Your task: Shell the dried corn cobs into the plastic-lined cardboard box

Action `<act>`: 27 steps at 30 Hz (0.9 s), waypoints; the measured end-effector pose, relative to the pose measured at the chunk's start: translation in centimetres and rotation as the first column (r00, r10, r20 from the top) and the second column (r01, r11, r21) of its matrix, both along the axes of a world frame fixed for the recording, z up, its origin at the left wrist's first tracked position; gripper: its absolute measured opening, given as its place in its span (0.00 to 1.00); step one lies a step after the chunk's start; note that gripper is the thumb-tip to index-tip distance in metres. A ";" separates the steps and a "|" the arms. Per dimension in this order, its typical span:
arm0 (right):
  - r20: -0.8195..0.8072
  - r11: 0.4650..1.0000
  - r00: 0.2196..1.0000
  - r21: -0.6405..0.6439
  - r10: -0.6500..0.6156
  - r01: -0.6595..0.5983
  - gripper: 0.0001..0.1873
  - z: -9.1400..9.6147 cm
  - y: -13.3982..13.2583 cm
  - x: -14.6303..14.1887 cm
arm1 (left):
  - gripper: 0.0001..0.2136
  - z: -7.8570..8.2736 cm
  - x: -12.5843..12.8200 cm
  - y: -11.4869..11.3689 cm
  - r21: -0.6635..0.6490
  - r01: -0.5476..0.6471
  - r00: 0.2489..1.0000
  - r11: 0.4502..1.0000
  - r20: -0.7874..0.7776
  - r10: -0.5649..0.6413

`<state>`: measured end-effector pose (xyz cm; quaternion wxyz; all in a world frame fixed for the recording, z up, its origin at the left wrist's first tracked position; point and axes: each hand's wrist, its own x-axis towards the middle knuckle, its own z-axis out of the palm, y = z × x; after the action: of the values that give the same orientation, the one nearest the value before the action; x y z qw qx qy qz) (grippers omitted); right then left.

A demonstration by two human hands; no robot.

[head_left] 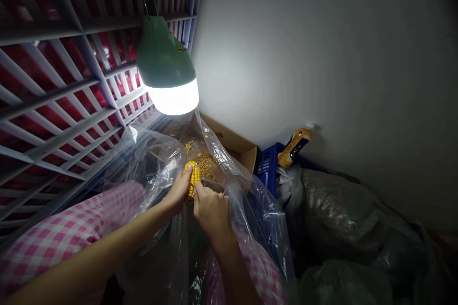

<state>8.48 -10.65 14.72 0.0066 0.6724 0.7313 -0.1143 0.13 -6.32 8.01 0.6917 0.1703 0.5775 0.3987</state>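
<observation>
Yellow corn cob (191,179), nearly upright

Head-worn camera looking forward and down, facing a white wall (286,47) at right, peering past a green lamp (164,55) hanging close at upper centre, beside a slatted rack (67,71) at upper left, keeping the left hand (178,188) and right hand (212,213) near at lower centre

The corn cob (192,178) is partly hidden behind the left hand (177,190) and right hand (211,214).

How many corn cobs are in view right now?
1: a yellow corn cob, held between the left hand and right hand in a clear plastic bag. Others may be hidden in the bag.
</observation>
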 end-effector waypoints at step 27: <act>-0.372 0.939 0.883 0.071 -0.287 0.335 0.13 0.7 1.6 3.6 | 0.17 3.0 0.1 -0.2 -0.026 0.124 0.981 0.992 0.156 -0.119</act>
<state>12.03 -9.04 15.38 -0.1895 0.7480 0.6086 -0.1846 0.22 -6.51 11.00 0.7603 0.1616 0.5178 0.3574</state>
